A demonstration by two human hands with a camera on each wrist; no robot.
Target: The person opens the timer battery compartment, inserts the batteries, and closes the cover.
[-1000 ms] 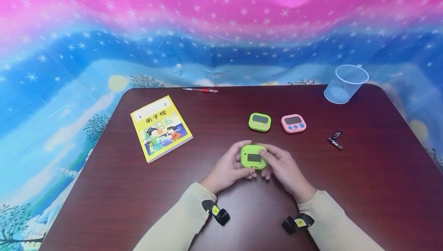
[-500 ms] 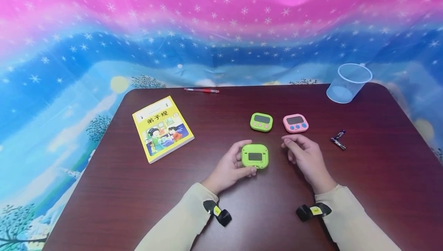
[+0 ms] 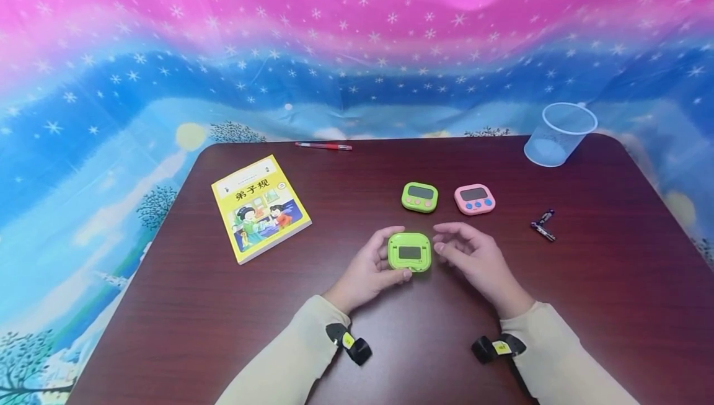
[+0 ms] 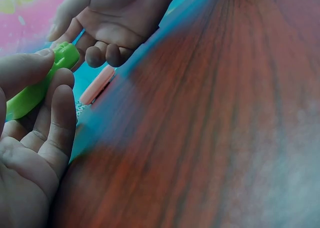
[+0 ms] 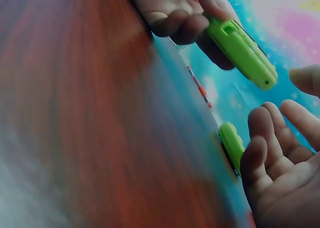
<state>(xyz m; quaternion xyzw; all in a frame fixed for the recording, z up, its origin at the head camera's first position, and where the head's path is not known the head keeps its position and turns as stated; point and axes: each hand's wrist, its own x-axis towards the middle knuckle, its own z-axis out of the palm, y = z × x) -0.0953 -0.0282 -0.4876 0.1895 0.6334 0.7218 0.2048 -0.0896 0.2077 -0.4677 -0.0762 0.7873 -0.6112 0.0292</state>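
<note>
My left hand grips a green digital timer by its left and lower edges, back side up, with the battery recess uncovered. In the right wrist view the held timer shows its edge, raised above the table. Just right of it, my right hand has loosely curved fingers and holds nothing; its fingertips are close to the timer's right edge. Beyond the hands, another green timer and a pink timer lie screen up. Two small batteries lie to the right, one against the other.
A yellow picture book lies at the left of the dark red table. A red pen is by the far edge. At the back right stands a white mesh basket. A patterned cloth hangs behind.
My right hand lets go of the green timer and moves off to the right, then comes partway back beside it. The left hand keeps holding the timer in place.
</note>
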